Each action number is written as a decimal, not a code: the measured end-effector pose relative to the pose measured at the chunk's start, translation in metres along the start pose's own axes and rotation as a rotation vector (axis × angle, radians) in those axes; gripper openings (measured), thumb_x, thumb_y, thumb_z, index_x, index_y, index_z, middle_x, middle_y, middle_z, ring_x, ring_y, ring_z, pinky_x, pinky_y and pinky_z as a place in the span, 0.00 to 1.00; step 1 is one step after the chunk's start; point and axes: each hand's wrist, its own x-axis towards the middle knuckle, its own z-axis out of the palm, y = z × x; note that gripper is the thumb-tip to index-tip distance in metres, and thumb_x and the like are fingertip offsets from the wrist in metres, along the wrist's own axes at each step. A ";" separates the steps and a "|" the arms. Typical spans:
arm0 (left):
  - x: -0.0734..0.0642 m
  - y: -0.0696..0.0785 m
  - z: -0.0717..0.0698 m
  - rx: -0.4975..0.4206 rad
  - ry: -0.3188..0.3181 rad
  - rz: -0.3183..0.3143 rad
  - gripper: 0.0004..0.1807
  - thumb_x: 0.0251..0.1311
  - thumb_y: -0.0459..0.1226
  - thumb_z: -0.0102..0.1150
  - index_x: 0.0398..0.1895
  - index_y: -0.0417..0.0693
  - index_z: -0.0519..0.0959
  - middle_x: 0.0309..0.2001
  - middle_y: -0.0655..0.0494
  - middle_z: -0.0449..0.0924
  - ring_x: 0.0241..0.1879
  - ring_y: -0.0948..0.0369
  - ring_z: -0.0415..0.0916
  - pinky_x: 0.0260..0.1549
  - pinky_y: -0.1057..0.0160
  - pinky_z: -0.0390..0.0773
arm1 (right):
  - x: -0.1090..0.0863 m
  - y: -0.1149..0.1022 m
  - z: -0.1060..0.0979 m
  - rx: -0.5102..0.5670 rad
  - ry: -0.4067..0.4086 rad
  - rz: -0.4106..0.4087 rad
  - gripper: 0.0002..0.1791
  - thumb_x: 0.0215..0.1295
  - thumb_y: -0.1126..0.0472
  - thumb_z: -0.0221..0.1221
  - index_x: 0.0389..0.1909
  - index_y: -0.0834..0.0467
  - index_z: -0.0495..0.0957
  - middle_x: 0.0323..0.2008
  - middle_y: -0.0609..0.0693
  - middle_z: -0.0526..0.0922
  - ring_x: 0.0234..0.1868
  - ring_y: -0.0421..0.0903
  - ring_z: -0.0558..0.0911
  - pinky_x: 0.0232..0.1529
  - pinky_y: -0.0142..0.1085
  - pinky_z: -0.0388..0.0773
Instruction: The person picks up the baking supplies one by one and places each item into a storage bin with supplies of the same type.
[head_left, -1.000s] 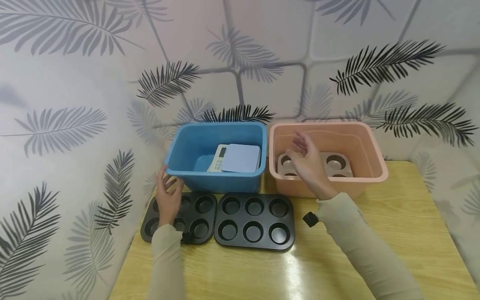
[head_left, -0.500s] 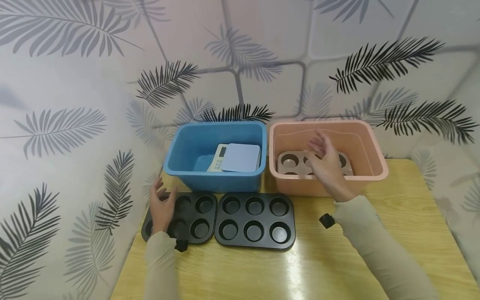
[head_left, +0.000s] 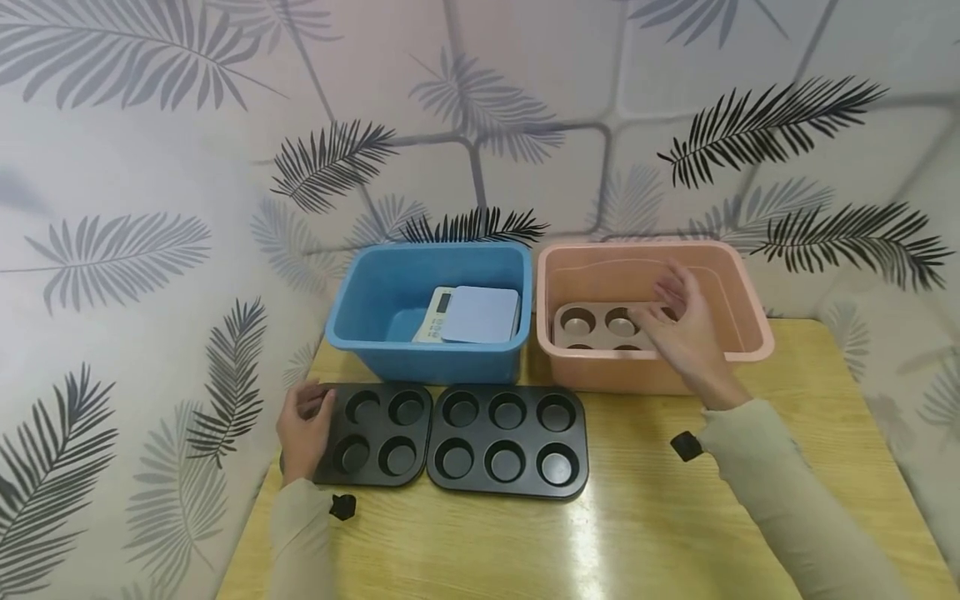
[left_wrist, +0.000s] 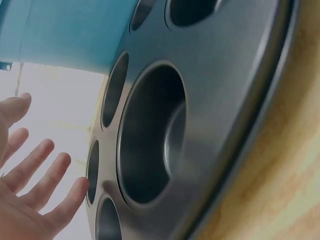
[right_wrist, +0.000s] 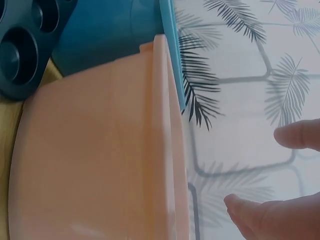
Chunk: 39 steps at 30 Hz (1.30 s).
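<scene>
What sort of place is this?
Probably a staged indoor workspace with a baking theme, not clearly a real kitchen: dark muffin pans sit on a wood-look table against a leaf-patterned wall, and a scale lies in a blue bin.

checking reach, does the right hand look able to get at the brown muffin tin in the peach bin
Probably yes: the right hand looks empty above the lidless peach bin, and nothing visible lies on the brown muffin tin.

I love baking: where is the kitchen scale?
In the head view, the kitchen scale lies inside the blue bin, at its right side, toward the peach bin.
</scene>
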 end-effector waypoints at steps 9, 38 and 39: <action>-0.007 -0.011 -0.012 0.071 0.037 0.006 0.18 0.76 0.38 0.68 0.60 0.35 0.82 0.57 0.37 0.86 0.45 0.76 0.77 0.42 0.86 0.72 | -0.007 0.008 -0.024 -0.046 0.020 0.001 0.50 0.80 0.62 0.61 0.91 0.50 0.40 0.88 0.63 0.50 0.88 0.62 0.56 0.87 0.52 0.59; -0.016 -0.021 -0.040 0.089 0.125 -0.095 0.22 0.77 0.42 0.66 0.63 0.35 0.80 0.59 0.34 0.84 0.59 0.43 0.82 0.43 0.87 0.68 | -0.014 0.030 -0.079 -0.129 0.248 0.128 0.42 0.84 0.50 0.51 0.91 0.48 0.44 0.88 0.62 0.51 0.90 0.57 0.54 0.88 0.50 0.55; -0.017 -0.022 -0.041 0.081 0.131 -0.099 0.22 0.77 0.41 0.66 0.64 0.35 0.80 0.59 0.34 0.84 0.59 0.43 0.81 0.43 0.86 0.68 | -0.015 0.031 -0.081 -0.130 0.254 0.135 0.42 0.84 0.50 0.50 0.91 0.47 0.44 0.89 0.61 0.50 0.90 0.57 0.54 0.89 0.50 0.55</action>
